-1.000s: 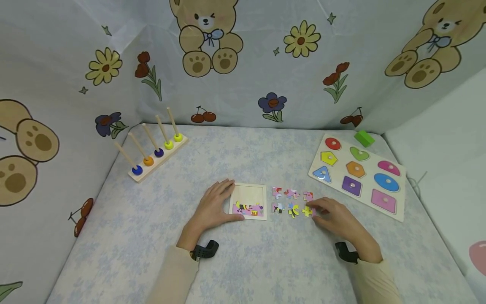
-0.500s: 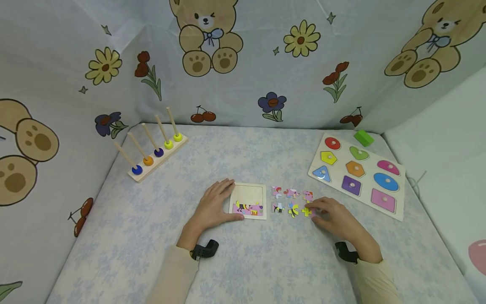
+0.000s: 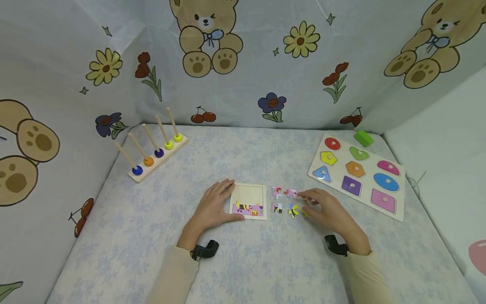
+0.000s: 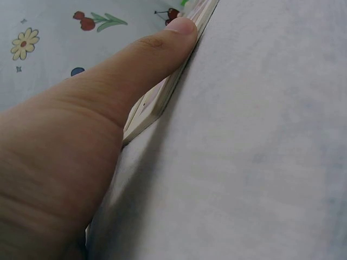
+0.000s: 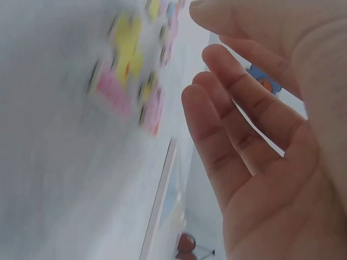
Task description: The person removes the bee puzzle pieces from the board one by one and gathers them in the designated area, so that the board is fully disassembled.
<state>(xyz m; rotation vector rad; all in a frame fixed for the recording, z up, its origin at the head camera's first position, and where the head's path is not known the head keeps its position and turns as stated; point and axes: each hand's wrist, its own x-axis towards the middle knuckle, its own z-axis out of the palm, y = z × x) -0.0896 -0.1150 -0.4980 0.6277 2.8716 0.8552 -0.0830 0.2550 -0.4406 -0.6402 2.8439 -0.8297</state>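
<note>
A square wooden puzzle tray (image 3: 248, 190) lies on the table, with joined pink and yellow pieces along its near side. My left hand (image 3: 212, 207) holds the tray between the thumb at its near edge and the fingers at its far left corner. In the left wrist view the straight thumb (image 4: 157, 49) touches the tray's edge. Several loose jigsaw pieces (image 3: 293, 210) lie in two rows right of the tray. My right hand (image 3: 328, 211) hovers over the rightmost pieces, partly hiding them. In the right wrist view its fingers are spread loosely, with nothing between them.
A shape puzzle board (image 3: 366, 169) with knobbed pieces lies at the right. Behind it sits a green block (image 3: 364, 138). At the back left stands a wooden peg rack (image 3: 161, 158) with coloured beads. Printed cloth (image 3: 243, 97) walls the table's back.
My right hand has moved left and slightly away from me, from the rightmost yellow and pink piece to over the far row. The left hand and tray have stayed put.
</note>
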